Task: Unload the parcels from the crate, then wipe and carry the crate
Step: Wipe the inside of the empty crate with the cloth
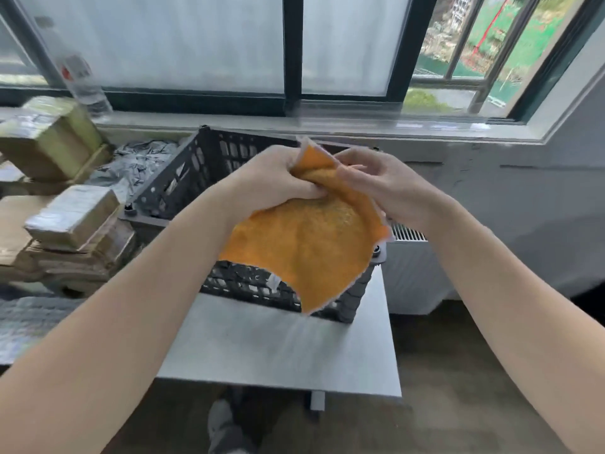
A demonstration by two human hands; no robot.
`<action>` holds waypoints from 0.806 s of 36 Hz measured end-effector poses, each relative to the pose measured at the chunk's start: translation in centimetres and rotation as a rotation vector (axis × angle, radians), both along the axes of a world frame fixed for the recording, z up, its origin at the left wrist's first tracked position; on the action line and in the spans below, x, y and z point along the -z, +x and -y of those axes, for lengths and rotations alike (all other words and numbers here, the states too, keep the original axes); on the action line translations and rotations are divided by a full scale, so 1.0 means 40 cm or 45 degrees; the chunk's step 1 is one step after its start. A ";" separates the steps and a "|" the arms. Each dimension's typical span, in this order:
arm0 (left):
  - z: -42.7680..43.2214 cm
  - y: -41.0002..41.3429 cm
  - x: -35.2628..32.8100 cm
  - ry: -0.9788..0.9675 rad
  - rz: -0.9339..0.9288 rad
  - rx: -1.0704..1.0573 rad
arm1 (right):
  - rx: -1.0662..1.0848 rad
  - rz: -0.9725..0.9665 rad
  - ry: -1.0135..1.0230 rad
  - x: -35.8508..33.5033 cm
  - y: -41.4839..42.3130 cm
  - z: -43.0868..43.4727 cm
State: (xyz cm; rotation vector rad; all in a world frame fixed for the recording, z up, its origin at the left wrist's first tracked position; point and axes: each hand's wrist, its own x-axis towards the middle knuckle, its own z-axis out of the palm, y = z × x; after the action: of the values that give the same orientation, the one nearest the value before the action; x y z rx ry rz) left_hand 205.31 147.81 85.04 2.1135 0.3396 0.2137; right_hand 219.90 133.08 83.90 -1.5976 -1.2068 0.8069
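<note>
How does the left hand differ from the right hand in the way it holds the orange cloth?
The left hand has its fingers curled round a bunched part of the orange cloth; the right hand pinches the cloth's upper edge with straighter fingers. The left hand is at the cloth's left side, the right hand at its right side. Both hold it above the black crate.

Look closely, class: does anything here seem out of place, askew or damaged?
The parcels left of the crate are heaped unevenly, tilted at different angles beside crumpled grey bags. The crate sits slightly askew on the table. Nothing looks spilled or broken.
</note>
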 end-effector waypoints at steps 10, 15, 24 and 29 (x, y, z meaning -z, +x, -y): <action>0.045 -0.072 0.119 0.056 -0.426 0.101 | 0.314 0.604 0.048 0.124 -0.092 0.055; 0.015 -0.117 0.217 -0.020 -0.679 0.222 | 0.377 0.571 0.019 0.220 -0.137 0.129; -0.035 -0.182 0.422 -0.435 -0.740 0.074 | 0.567 0.273 -0.225 0.422 -0.139 0.204; -0.019 -0.169 0.520 -0.765 -0.625 -0.345 | 0.669 0.107 -0.555 0.538 -0.137 0.210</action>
State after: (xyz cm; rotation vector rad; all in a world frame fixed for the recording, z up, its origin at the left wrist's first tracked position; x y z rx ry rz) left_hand 198.55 148.56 64.22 1.4949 0.8656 -0.2376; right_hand 214.44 124.68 62.39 -2.1961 -0.6287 0.6852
